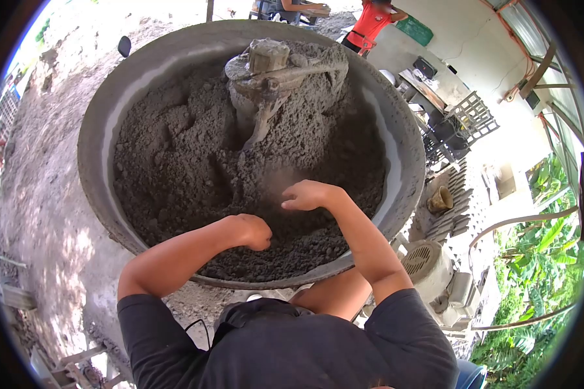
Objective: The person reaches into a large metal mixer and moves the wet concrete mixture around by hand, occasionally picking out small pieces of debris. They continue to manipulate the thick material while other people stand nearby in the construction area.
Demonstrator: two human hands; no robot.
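A large round metal mixing pan (92, 162) stands in front of me, holding a grey, crumbly cement-like mix (169, 155). At its far side a mortar-caked mixer hub with paddle arms (269, 58) rises out of the mix. My left hand (253, 232) hangs over the near part of the pan, closed with its fingers curled under and out of sight. Slightly farther out and to the right, my right hand (305, 194) is above the mix with its fingers bent together. A faint haze of dust hangs beside it. Whatever either hand holds is hidden.
A dirty motor housing (428, 266) sits right of the pan, with a small bucket (440, 200) beyond it. Stacked ridged pieces (457, 201) and a dark crate (474, 117) lie farther right. A person in red (373, 26) stands behind the pan; another person (293, 8) is nearby.
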